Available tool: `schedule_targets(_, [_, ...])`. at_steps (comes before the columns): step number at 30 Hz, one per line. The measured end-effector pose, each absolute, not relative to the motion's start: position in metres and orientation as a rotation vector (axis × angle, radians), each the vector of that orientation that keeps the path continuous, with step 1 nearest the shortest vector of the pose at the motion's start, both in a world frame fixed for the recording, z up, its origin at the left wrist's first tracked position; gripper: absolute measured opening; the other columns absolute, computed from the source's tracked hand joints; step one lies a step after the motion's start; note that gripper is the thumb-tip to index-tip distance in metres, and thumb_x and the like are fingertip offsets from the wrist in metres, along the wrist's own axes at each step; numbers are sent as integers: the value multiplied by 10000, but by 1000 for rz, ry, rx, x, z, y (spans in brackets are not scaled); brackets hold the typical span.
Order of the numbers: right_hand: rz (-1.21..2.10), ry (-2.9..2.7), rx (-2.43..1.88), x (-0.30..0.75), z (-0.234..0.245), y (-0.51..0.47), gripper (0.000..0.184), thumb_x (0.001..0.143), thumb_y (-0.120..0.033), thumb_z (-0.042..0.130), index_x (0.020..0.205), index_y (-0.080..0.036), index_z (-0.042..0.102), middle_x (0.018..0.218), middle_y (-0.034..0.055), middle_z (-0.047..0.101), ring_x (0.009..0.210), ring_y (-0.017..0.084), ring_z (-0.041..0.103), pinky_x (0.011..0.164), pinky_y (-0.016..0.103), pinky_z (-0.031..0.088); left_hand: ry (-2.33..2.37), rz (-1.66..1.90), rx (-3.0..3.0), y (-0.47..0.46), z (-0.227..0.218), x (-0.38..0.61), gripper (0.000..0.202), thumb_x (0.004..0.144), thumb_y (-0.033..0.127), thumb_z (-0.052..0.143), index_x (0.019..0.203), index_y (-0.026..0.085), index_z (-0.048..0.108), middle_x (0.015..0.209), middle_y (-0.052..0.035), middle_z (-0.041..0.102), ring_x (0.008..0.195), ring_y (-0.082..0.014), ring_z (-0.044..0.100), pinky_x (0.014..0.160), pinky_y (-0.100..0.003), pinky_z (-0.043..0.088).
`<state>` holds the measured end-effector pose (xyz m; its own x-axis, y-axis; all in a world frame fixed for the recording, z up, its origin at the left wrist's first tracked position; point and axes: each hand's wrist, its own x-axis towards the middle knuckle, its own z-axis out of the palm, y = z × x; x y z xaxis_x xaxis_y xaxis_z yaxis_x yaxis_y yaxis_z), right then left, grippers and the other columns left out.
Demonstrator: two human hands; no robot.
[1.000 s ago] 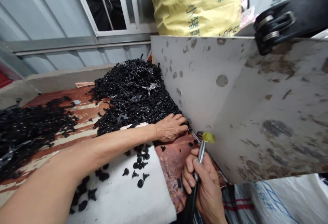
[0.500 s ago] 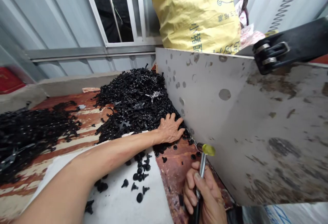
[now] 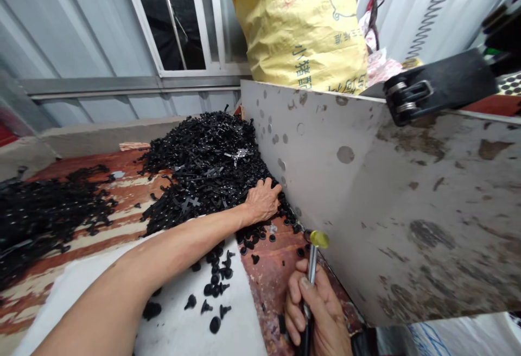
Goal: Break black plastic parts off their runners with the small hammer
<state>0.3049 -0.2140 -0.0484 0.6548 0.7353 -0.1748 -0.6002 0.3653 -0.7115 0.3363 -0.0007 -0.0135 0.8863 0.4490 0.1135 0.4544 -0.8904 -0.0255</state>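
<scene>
My left hand [image 3: 261, 199] reaches far across the bench, palm down, fingers curled into the near edge of a big heap of black plastic parts [image 3: 207, 163]. What the fingers hold is hidden among the parts. My right hand [image 3: 315, 312] is wrapped round the handle of a small hammer [image 3: 312, 255] with a yellow-tipped head, held upright close to the grey board. Loose black clips [image 3: 215, 285] lie on a white cloth [image 3: 191, 323] under my left forearm.
A stained grey board [image 3: 386, 193] stands upright on the right, with a black clamp [image 3: 431, 87] on its top edge. A yellow sack [image 3: 301, 25] sits behind it. A second heap of black parts [image 3: 44, 215] covers the left of the worn red-brown bench [image 3: 130, 182].
My left hand has drawn back a little to the left along the heap's edge and its fingers have curled in. The hammer hand has barely moved; the camera tilted slightly.
</scene>
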Motion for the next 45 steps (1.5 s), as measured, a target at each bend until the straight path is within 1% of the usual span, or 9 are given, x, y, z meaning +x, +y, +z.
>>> schedule_targets(4, [891, -192, -830, 306, -51, -213, 377, 747, -461, 800, 958, -234, 586, 630, -91, 522, 371, 15, 363, 310, 100, 336, -675, -174, -3006, -5, -16, 326, 356, 981, 364, 311, 1182, 184, 544, 1191, -150, 506, 1061, -290, 511, 769, -433, 544])
schedule_targets(7, [894, -199, -833, 307, -52, -213, 376, 750, -467, 798, 958, -236, 588, 631, -89, 522, 369, 13, 363, 310, 98, 335, -610, -199, -2997, -8, -18, 319, 408, 968, 453, 358, 1220, 183, 530, 1238, -153, 500, 1100, -308, 499, 836, -477, 527])
schedule_targets(12, [891, -196, -829, 306, -50, -214, 350, 764, -451, 790, 961, -235, 598, 636, -89, 519, 382, 13, 369, 319, 98, 345, -581, -146, -2998, -1, -14, 324, 329, 977, 348, 352, 1176, 192, 562, 1179, -142, 524, 1079, -289, 524, 784, -413, 540])
schedule_targets(19, [887, -197, -846, 306, -51, -215, 318, 791, -428, 769, 968, -235, 587, 647, -85, 508, 391, 21, 374, 322, 104, 346, -694, -117, -2991, 10, -10, 342, 328, 980, 255, 314, 1172, 191, 572, 1128, -139, 540, 1009, -278, 585, 773, -424, 533])
schedule_targets(22, [897, -185, -847, 306, -52, -215, 348, 775, -454, 778, 963, -234, 584, 641, -84, 509, 385, 21, 369, 314, 103, 336, -733, -120, -2999, 5, -11, 337, 350, 995, 346, 302, 1179, 193, 557, 1133, -132, 540, 1036, -275, 571, 775, -414, 539])
schedule_targets(26, [915, -195, -876, 308, -55, -217, 355, 768, -460, 782, 974, -245, 590, 640, -77, 510, 387, 28, 382, 319, 105, 333, -639, -121, -3038, -1, -12, 324, 444, 957, 492, 382, 1238, 180, 527, 1200, -144, 529, 1127, -299, 520, 853, -450, 530])
schedule_targets(37, [893, -169, -917, 307, -51, -217, 327, 759, -435, 796, 958, -250, 614, 645, -73, 507, 394, 28, 388, 319, 103, 334, -652, -101, -3034, 8, -15, 335, 367, 904, 209, 402, 1231, 181, 566, 1115, -170, 594, 975, -331, 653, 744, -454, 540])
schedule_targets(40, [891, -174, -906, 306, -49, -217, 339, 750, -426, 805, 961, -246, 610, 643, -75, 504, 391, 28, 376, 319, 109, 328, -634, -98, -3079, 11, -15, 337, 355, 914, 179, 380, 1197, 191, 595, 1084, -168, 619, 951, -319, 676, 749, -440, 534])
schedule_targets(45, [861, -209, -934, 308, -49, -215, 327, 761, -406, 798, 961, -243, 596, 644, -82, 491, 398, 31, 369, 324, 114, 325, -709, -206, -3194, 22, -8, 340, 242, 900, 199, 469, 1074, 207, 637, 968, -115, 670, 929, -281, 680, 787, -396, 514])
